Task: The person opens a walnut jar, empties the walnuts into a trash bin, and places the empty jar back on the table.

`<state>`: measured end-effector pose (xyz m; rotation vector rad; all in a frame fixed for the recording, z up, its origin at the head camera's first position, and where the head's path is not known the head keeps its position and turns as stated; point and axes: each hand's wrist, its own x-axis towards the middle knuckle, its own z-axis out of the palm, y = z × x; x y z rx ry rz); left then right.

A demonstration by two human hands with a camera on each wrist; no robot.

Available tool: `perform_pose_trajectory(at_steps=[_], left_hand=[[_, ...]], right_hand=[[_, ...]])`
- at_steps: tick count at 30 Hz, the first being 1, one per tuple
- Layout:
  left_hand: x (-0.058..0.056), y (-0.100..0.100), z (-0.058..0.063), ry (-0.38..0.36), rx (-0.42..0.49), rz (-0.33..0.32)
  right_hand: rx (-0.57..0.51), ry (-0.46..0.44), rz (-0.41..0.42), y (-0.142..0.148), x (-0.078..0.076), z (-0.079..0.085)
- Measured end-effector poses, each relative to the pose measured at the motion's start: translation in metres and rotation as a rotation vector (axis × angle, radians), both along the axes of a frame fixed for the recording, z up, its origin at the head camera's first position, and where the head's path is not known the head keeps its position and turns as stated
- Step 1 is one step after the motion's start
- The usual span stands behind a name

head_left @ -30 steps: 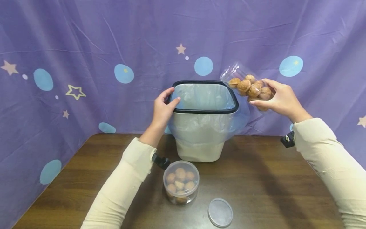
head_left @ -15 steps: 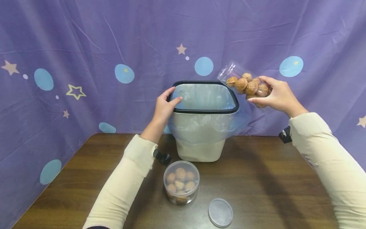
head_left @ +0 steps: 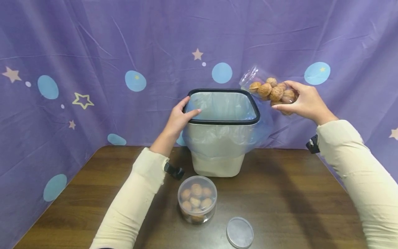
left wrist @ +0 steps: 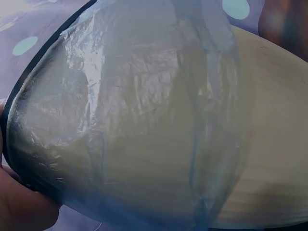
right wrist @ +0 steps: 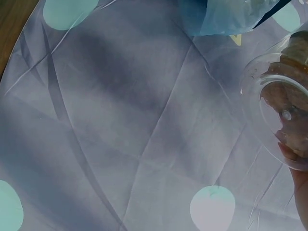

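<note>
My left hand [head_left: 178, 116] grips the black rim [head_left: 224, 122] of a cream trash can [head_left: 217, 162] at its left side, thumb over the inner edge. A translucent blue bag [left wrist: 144, 96] lines the can and hangs over its outside. My right hand [head_left: 308, 102] holds a clear plastic jar [head_left: 248, 76] tilted on its side, mouth toward the can, above and right of the rim. Several walnuts [head_left: 276, 93] lie inside this jar. In the right wrist view the jar's bottom [right wrist: 269, 79] shows at the right edge.
A second clear jar [head_left: 197, 217] of walnuts, with a lid on top, stands on the wooden table [head_left: 280, 207] in front of the can. A loose round lid [head_left: 239, 232] lies to its right. A purple patterned curtain [head_left: 124, 41] hangs behind.
The tilted jar shifts slightly left, then back right, with the walnuts still inside. My left thumb slides a little further over the rim. The standing jar and loose lid stay put.
</note>
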<state>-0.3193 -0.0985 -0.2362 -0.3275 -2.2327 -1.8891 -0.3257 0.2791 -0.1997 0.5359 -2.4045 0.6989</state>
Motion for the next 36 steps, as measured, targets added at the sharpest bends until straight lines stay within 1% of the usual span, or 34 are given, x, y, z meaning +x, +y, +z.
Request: perform_pose_trajectory(at_steps=[9,16,22,26,30,36], left_hand=[[-0.003,-0.002,-0.004,0.004,0.014,-0.027],[-0.001,-0.001,-0.005,-0.020,0.020,-0.020],[-0.002,-0.001,-0.006,-0.022,0.029,-0.019],[-0.002,-0.002,-0.007,-0.025,0.026,-0.018],[-0.002,-0.002,-0.007,-0.026,0.019,-0.019],[-0.002,-0.002,-0.006,-0.015,0.020,-0.020]], right_hand=[[0.027,0.058,0.044,-0.005,-0.004,0.001],[0.039,0.090,0.075,-0.009,-0.009,0.002],[0.045,0.096,0.073,-0.011,-0.011,0.001],[0.034,0.112,0.088,-0.011,-0.013,0.002],[0.043,0.142,0.094,-0.012,-0.015,0.002],[0.093,0.199,0.093,-0.014,-0.015,0.002]])
